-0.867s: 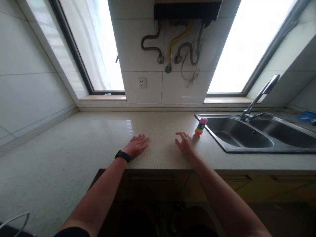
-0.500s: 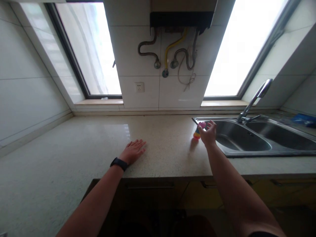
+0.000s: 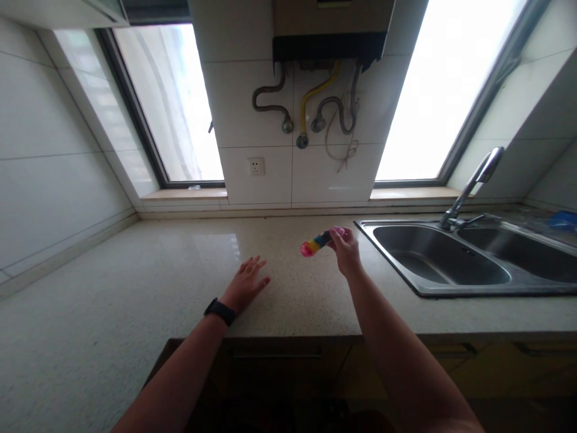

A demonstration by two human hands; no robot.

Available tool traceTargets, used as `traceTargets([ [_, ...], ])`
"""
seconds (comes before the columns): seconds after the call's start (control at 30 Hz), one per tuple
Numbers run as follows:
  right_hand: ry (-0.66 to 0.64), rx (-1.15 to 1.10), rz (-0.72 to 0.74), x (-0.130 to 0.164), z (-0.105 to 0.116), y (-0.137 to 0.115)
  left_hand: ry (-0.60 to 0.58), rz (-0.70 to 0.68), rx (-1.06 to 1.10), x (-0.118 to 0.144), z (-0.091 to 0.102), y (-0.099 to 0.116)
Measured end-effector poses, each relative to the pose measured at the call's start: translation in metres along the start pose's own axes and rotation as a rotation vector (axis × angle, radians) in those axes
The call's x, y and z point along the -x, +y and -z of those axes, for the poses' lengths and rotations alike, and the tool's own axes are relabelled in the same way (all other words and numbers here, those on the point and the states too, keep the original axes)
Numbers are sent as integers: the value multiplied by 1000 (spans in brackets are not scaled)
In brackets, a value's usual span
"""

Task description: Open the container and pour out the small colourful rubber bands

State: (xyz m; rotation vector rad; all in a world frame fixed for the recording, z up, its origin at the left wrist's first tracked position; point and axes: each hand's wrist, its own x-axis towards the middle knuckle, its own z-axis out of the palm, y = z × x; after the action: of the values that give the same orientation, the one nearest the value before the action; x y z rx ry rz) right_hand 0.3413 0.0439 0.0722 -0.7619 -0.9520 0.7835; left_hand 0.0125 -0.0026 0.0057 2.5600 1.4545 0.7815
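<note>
My right hand (image 3: 347, 249) grips the pink end of a small multicoloured bottle-like thing (image 3: 318, 243). It has pink, yellow, blue and dark bands, and its exact kind cannot be made out. Tilted nearly on its side, it is held over the pale countertop (image 3: 288, 300), its free end pointing left. Fingers cover part of its pink top. My left hand (image 3: 246, 282), fingers spread and nothing in it, rests at or just over the countertop to the left. A dark watch (image 3: 220, 311) is on that wrist.
To the right is a double steel sink (image 3: 406, 287) with a chrome faucet (image 3: 471, 189). Behind the counter, pipes (image 3: 270, 108) hang below a wall-mounted heater (image 3: 329, 45), between two windows. A socket (image 3: 256, 166) is on the tiles. Blue plastic (image 3: 565, 219) lies far right.
My right hand has lifted the multicoloured bottle-like thing from beside the sink and brought it left, tipping it sideways. My left hand's fingers have shifted slightly, with the thumb now further out.
</note>
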Motion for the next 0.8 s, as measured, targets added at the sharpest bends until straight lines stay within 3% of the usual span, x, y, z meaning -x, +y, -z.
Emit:
traceTargets([
  [0.17, -76, -164, -212, 26, -33, 40, 82, 136, 834, -38, -21, 31],
  [0.23, -97, -193, -242, 37, -38, 52, 87, 129, 995, -50, -32, 40],
  [0.37, -221, -78, -296, 52, -32, 58, 86, 195, 958, -56, -40, 44],
  [0.57, -381, 288, -62, 54, -14, 45, 52, 234, 1018, -45, -32, 46],
  [0.8, -461, 342, 19, 52, -10, 38, 19, 222, 1025, -43, -26, 53],
])
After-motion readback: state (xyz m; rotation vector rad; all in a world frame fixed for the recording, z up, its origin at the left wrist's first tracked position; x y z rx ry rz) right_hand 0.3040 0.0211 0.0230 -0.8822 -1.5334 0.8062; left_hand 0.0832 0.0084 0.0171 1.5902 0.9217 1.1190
